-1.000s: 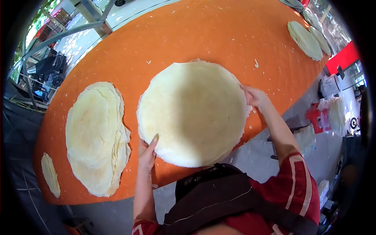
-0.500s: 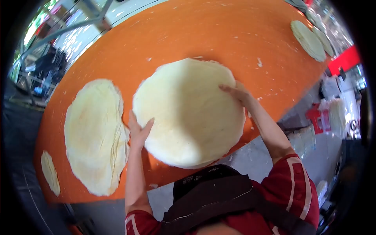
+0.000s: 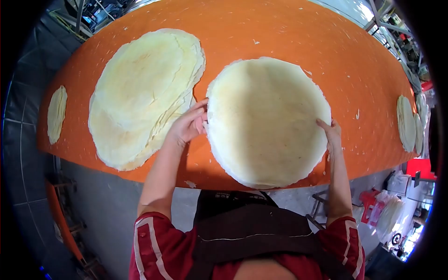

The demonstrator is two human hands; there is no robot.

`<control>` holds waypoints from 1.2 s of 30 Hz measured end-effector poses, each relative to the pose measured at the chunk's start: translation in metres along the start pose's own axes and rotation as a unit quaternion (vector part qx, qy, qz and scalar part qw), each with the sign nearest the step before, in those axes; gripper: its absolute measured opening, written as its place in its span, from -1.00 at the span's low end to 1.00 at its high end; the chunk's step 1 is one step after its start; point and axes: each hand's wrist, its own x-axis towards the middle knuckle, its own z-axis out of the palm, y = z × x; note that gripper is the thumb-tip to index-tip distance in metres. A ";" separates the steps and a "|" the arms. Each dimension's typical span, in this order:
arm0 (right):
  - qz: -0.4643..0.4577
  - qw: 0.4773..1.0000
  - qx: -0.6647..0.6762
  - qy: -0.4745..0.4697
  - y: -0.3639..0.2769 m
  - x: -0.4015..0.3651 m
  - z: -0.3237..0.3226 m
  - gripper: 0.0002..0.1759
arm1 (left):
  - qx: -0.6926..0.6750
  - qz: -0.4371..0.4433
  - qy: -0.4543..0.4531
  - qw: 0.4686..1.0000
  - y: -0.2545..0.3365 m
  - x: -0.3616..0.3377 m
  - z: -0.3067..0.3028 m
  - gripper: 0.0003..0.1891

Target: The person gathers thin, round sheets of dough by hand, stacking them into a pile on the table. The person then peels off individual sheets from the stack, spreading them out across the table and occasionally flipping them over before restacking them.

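Observation:
A round stack of thin pale flatbreads [image 3: 270, 126] lies in front of me near the table's front edge, with a shadow across its middle. My right hand [image 3: 332, 133] grips its right rim, thumb on top and the other fingers mostly hidden at the edge. At the left rim is my left hand [image 3: 189, 122], its fingers bent and pressed against the edge. Whether those fingertips reach under the sheets is hard to see. Just left of that hand lies a larger, uneven pile of flatbreads [image 3: 140, 88], its layers fanned out on the right side.
The orange tabletop [image 3: 261, 35] carries scattered pale crumbs. A small folded flatbread piece [image 3: 57, 114] lies at the far left. More flatbreads [image 3: 406, 123] sit at the far right end. Below on the floor stand a red crate [image 3: 368, 200] and plastic-wrapped bundles [image 3: 389, 217].
My view has turned left, so everything sits differently in it. My left thumb has come off the top of the stack, and those fingers now bend at its edge. The right hand remains at the right rim.

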 end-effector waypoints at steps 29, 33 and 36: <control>-0.015 0.987 0.052 -0.154 -0.010 0.001 0.023 -0.54 | 0.232 0.206 0.333 0.890 -0.065 -0.017 0.038 -0.32; -0.078 0.990 0.078 -0.082 -0.031 -0.023 0.010 -0.55 | 0.324 0.260 0.282 0.865 -0.052 0.009 0.044 -0.30; -0.047 0.985 0.146 -0.081 -0.010 -0.024 -0.022 -0.52 | 0.274 0.226 0.261 0.897 -0.059 0.044 0.037 -0.24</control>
